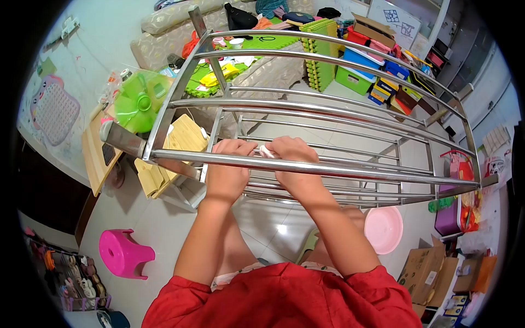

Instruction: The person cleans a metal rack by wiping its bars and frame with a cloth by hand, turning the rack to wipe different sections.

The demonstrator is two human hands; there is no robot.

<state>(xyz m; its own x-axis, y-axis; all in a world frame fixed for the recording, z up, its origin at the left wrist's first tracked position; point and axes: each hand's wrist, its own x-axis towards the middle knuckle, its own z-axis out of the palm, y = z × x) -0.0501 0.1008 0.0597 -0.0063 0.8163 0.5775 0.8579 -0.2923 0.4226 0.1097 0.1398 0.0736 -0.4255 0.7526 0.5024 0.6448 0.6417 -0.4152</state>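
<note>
A stainless steel rack [306,163] with several tiers of tubular bars stands in front of me. Both my arms reach under its near top bar, which crosses over my wrists. My left hand [232,152] is closed, its fingers curled at a lower bar. Just to its right, my right hand [292,153] is closed around a small crumpled white cloth [267,152] at that bar. The cloth shows between the two hands, close to the left fingertips. The rack hides part of both hands.
A pink stool [124,253] stands at the lower left, a pink basin [384,229] at the right. A green-bladed fan [141,102] and a small wooden table [183,143] are on the left. Storage boxes [353,80] lie behind, cardboard boxes [422,269] at lower right.
</note>
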